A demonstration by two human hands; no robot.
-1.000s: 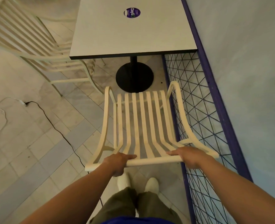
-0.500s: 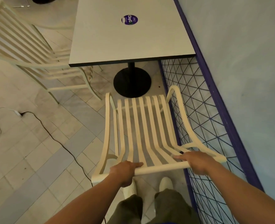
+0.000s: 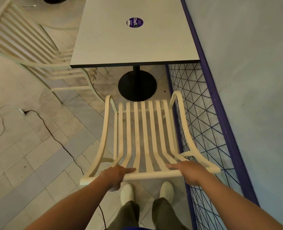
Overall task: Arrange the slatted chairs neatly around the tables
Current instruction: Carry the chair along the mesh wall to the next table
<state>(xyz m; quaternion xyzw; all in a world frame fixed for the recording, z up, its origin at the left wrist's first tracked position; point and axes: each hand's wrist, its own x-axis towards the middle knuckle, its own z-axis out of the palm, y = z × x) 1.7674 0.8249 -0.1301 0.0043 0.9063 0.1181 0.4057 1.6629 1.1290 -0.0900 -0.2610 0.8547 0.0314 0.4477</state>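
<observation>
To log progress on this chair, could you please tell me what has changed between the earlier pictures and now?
Little changed. The chair shows no clear shift against the table base; the shoes now stand slightly wider apart. The left hand and right hand grip its top rail as before; nothing was let go.
</observation>
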